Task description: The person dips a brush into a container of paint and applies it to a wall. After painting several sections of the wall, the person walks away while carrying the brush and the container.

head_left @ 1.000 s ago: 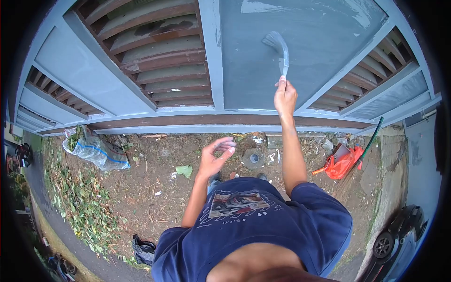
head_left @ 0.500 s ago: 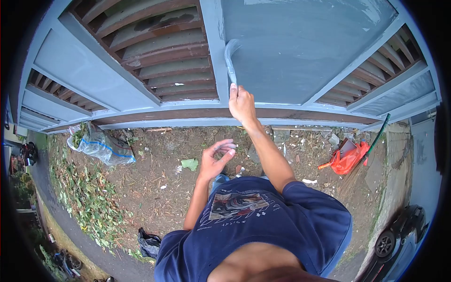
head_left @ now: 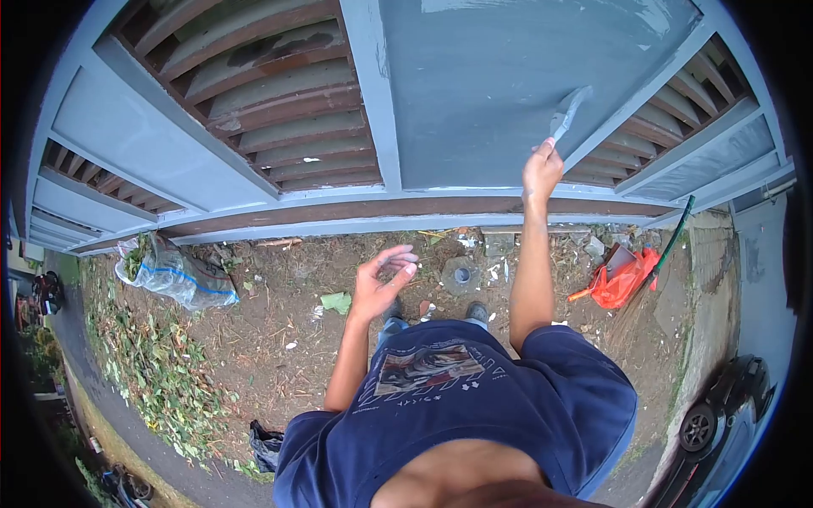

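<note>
My right hand (head_left: 542, 172) is closed round the handle of a paintbrush (head_left: 566, 113), whose bristles bend against a blue-grey panel (head_left: 474, 93) near its right edge. Light, uneven paint marks show along the top of the panel. My left hand (head_left: 384, 279) is held in the air over the soil, with fingers curled but apart and nothing between them. Whitish smears show on its fingertips. A paint-spotted round object (head_left: 461, 275) with a dark centre stands on the ground between my two arms.
Brown louvres (head_left: 296, 110) flank the panel. A clear bag (head_left: 174, 275) of leaves lies at the left; a red bag (head_left: 622, 284) and a green-handled broom (head_left: 677, 237) are at the right. A black bag (head_left: 266, 444) lies lower left, a dark car (head_left: 716, 432) lower right.
My right hand and the paintbrush have moved right across the panel, from its left edge to near its right edge. The round object on the ground is now uncovered. My left hand has barely moved.
</note>
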A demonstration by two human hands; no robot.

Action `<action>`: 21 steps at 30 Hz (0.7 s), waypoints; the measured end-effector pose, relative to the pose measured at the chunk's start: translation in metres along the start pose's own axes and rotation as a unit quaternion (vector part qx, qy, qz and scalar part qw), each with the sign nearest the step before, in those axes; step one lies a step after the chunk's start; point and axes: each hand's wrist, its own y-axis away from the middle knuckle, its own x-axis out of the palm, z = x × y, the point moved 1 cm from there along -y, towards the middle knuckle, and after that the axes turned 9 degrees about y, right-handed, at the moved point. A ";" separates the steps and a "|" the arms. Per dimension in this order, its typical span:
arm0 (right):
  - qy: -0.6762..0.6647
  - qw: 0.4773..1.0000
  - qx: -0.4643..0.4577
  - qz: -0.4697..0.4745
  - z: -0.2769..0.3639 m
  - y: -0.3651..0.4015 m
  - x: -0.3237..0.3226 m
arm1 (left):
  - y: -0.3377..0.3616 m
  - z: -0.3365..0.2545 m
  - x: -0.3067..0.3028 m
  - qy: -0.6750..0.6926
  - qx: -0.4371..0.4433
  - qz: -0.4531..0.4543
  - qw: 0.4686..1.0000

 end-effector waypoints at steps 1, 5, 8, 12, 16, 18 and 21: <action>-0.006 1.000 -0.025 0.015 0.012 0.015 0.010 | 0.000 0.001 0.001 0.001 0.003 -0.003 1.000; -0.058 0.980 -0.082 0.170 0.048 0.092 0.041 | 0.001 0.006 0.004 0.000 -0.007 -0.001 1.000; -0.038 0.936 -0.148 0.316 0.066 0.134 0.047 | 0.001 0.006 0.012 0.012 -0.023 0.004 1.000; -0.029 0.941 -0.137 0.307 0.056 0.119 0.037 | -0.006 0.003 0.018 0.011 -0.040 0.010 0.999; 0.022 0.987 -0.054 0.150 0.008 0.035 0.005 | -0.009 0.006 0.015 0.013 -0.011 0.022 1.000; 0.039 0.993 -0.080 0.072 -0.012 0.000 -0.007 | -0.008 0.007 0.013 0.009 -0.011 0.018 1.000; 0.042 0.997 -0.055 -0.021 -0.023 -0.029 -0.021 | -0.008 0.004 0.012 0.003 -0.006 0.013 1.000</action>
